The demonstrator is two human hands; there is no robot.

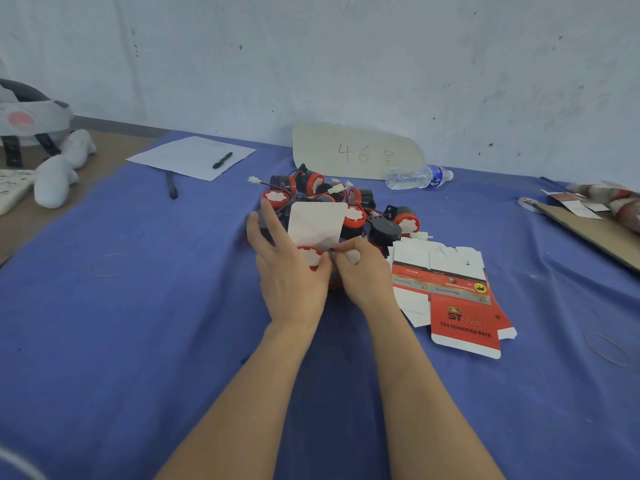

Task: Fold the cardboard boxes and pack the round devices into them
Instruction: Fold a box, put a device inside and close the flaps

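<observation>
Both forearms reaching over the blue desk (138, 306), my left hand (291, 275) bracing the open box (317, 223) with straight fingers, my right hand (362, 271) curled, pinching its rim, round device (309, 257) inside, device pile (349, 199) just beyond, flat boxes (453, 299) right.

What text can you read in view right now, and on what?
"46": red handwriting on the beige cardboard sheet; black marks beside it unreadable.
"ST": flat red-and-white printed carton; below, seemingly "12v reversing horn", blurred.
Too small to read: blue label on the clear plastic bottle, white paper sheet.
</observation>
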